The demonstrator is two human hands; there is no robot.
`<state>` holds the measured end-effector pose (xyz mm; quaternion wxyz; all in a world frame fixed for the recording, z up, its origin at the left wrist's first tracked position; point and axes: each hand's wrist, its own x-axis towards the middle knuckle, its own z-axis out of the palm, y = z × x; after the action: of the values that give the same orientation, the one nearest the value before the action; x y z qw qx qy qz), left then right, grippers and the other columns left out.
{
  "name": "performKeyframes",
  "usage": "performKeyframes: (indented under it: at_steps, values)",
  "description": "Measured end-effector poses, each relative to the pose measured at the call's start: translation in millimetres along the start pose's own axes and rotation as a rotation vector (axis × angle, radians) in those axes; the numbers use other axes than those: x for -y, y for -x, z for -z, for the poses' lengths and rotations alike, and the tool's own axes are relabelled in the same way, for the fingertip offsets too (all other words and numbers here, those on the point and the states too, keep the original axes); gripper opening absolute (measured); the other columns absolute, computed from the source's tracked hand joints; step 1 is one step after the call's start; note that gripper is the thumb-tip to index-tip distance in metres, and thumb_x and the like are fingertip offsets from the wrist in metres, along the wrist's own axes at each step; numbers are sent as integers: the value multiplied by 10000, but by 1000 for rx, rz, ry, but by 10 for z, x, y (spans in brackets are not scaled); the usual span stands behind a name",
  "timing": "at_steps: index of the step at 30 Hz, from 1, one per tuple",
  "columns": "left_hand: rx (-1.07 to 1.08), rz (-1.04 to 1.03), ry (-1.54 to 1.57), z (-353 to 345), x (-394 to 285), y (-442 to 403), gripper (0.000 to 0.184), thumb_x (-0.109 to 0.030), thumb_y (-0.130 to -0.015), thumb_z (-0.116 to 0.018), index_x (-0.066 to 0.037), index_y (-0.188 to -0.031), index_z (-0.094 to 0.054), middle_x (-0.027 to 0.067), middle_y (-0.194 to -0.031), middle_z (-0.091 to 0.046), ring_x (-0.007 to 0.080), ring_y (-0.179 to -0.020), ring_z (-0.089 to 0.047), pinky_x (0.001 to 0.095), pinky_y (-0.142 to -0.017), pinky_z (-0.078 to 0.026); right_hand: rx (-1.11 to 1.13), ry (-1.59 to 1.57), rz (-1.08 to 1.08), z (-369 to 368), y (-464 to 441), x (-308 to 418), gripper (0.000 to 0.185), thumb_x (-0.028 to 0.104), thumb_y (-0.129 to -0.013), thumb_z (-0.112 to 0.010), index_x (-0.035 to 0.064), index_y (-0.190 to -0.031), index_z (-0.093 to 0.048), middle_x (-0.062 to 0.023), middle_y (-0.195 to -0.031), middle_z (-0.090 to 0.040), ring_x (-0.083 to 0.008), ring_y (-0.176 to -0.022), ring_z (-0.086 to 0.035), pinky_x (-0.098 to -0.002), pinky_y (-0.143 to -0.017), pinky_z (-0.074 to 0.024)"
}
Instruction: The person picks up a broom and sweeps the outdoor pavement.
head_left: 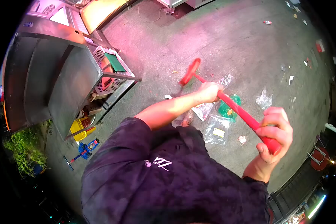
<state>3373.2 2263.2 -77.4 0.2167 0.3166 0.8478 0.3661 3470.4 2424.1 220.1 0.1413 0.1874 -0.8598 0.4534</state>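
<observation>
A red broom (pixel 242 112) slants across in front of me over the littered floor. My left hand (pixel 209 92) is wrapped round the lower part of its handle, near the red head (pixel 190 71), which looks slightly blurred. Up at the handle's thick end, my right hand (pixel 274 130) is closed with the fingers curled round it. Under and beside the handle lie a green plastic bag (pixel 230 108), a clear plastic bag with a yellow label (pixel 217 130) and another crumpled clear bag (pixel 264 99). Whether the broom head touches the floor I cannot tell.
At left stands a metal table (pixel 69 80) with a white basket (pixel 114 84) on its lower shelf. A yellow container (pixel 82 128), a blue scooter (pixel 85 150) and a green plant (pixel 25 151) are near it. A red stool (pixel 319 158) is at far right.
</observation>
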Motion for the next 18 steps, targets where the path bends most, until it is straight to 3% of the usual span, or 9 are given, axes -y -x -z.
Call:
performKeyframes:
  at_steps: [2,3,6,7,12,15,16,18]
  values:
    - [-57,22,-17,2,115,111,266,-408,-842,-718,-143,-835,-730,126,-908,-725,367,-944,-699,512,-783,-551,-155,-314,53,-266,50,-69,442,440,-787,-766,57,-669,-582,-66,-710,-646,-279,-659,-610,-464,-747,-481]
    - [-127,39,-47,47,222,144,304,-446,-859,-708,-143,-840,-732,124,-923,-725,365,-961,-695,512,-793,-550,-68,-514,44,-302,36,-188,390,356,-789,-752,58,-648,-544,-70,-658,-614,-266,-646,-597,-446,-754,-486]
    - [28,194,-155,541,636,309,365,-476,-887,-673,-117,-858,-731,132,-996,-726,352,-1009,-690,514,-832,-549,-175,-801,-131,-742,25,-357,263,213,-778,-696,46,-655,-534,-72,-620,-580,-245,-627,-569,-442,-766,-487]
    - [-32,169,-194,653,911,403,382,-492,-890,-666,-117,-864,-739,136,-980,-731,356,-999,-695,513,-823,-554,-202,-868,-171,-968,-29,-410,229,177,-768,-681,40,-660,-533,-76,-629,-578,-239,-634,-565,-441,-773,-486]
    - [-144,380,-147,1548,2376,733,178,-247,-817,-661,-126,-916,-747,170,-988,-731,397,-979,-694,501,-832,-552,26,-812,-179,-2374,-792,-602,156,-25,-814,-646,8,-706,-539,-85,-741,-598,-234,-764,-596,-433,-918,-478]
    - [-153,352,-62,2009,3383,706,186,-254,-791,-692,-77,-845,-718,190,-879,-714,409,-908,-687,491,-755,-526,182,-688,-232,-3165,-1460,-614,169,-38,-864,-637,-4,-736,-532,-88,-800,-606,-223,-871,-601,-426,-983,-450]
    - [-154,340,-45,2153,3511,624,186,-254,-791,-692,-77,-845,-718,190,-879,-714,409,-908,-687,491,-755,-526,184,-653,-247,-3337,-1728,-546,174,-27,-860,-635,-10,-726,-525,-88,-771,-592,-202,-811,-582,-374,-889,-467]
    - [22,228,12,2373,3663,396,190,-263,-784,-728,-88,-859,-728,207,-872,-710,403,-898,-701,498,-731,-529,201,-590,-253,-3480,-2289,-424,186,-26,-855,-637,-9,-713,-519,-87,-755,-584,-196,-774,-569,-362,-824,-461]
